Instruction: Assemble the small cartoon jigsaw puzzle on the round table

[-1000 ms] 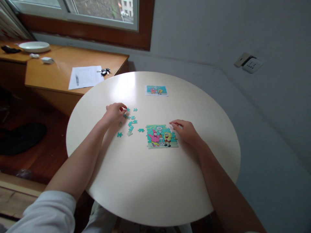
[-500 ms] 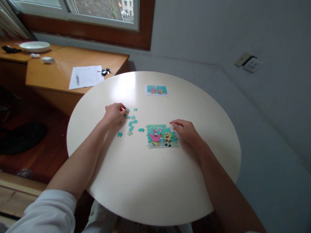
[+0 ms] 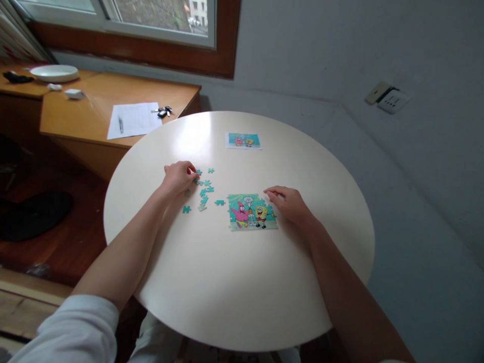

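Note:
A partly assembled cartoon jigsaw puzzle (image 3: pixel 252 212) lies on the round cream table (image 3: pixel 242 282). My right hand (image 3: pixel 288 203) rests at its right edge, fingers curled loosely and touching the puzzle's upper right corner. My left hand (image 3: pixel 178 176) is at the left, fingers pinched together on a teal piece at the edge of several loose teal pieces (image 3: pixel 204 192). A small reference picture (image 3: pixel 243 140) of the same cartoon lies farther back on the table.
A wooden desk (image 3: pixel 94 108) stands behind the table at the left with a sheet of paper and pen (image 3: pixel 130 119), keys (image 3: pixel 163 111), a white plate (image 3: pixel 55 72) and a small white object (image 3: pixel 73 93). A wall switch (image 3: pixel 387 98) is at the right.
My left hand's fingers have shifted slightly among the loose pieces. My right hand has stayed at the puzzle's edge.

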Demonstrator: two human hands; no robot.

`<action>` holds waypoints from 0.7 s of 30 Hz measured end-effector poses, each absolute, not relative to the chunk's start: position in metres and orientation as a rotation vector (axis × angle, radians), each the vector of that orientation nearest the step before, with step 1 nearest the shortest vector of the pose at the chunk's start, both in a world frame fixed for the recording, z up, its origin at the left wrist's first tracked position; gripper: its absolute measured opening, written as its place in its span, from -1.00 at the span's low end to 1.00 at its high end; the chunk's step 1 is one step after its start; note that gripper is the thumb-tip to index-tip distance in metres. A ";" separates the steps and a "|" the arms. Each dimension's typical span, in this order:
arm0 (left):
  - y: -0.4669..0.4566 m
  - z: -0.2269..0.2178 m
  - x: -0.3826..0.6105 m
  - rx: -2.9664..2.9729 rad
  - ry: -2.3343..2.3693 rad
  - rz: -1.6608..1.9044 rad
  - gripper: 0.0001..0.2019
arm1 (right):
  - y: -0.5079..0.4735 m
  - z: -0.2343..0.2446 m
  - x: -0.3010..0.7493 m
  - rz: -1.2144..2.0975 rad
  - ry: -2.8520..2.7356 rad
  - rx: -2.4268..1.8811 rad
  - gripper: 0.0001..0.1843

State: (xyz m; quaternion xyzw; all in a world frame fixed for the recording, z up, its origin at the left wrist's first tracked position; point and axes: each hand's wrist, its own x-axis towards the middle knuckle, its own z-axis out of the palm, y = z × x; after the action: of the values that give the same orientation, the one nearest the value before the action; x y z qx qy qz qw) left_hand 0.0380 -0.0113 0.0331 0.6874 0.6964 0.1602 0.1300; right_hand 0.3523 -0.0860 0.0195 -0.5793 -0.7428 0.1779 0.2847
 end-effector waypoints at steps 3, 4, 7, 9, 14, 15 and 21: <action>-0.011 0.032 0.037 2.011 2.014 0.481 -0.80 | -0.086 0.020 0.352 0.473 -1.988 -1.555 -0.73; -0.010 0.031 0.037 2.015 2.010 0.486 -0.80 | -0.086 0.020 0.352 0.473 -1.987 -1.557 -0.74; -0.010 0.030 0.036 2.014 2.007 0.487 -0.80 | -0.086 0.020 0.352 0.475 -1.984 -1.562 -0.73; -0.010 0.031 0.036 2.010 2.019 0.481 -0.80 | -0.086 0.020 0.352 0.483 -1.982 -1.564 -0.73; -0.010 0.031 0.037 2.012 2.039 0.449 -0.80 | -0.086 0.019 0.353 0.492 -1.974 -1.553 -0.73; -0.010 0.031 0.038 2.011 2.038 0.444 -0.80 | -0.086 0.019 0.353 0.494 -1.975 -1.548 -0.73; -0.012 0.033 0.039 2.009 2.041 0.464 -0.80 | -0.085 0.019 0.353 0.491 -1.974 -1.544 -0.73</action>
State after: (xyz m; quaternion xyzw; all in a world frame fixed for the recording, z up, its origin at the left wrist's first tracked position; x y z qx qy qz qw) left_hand 0.0389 -0.0118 0.0334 0.6874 0.6984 0.1589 0.1200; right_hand 0.3527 -0.0855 0.0193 -0.5785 -0.7400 0.1840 0.2897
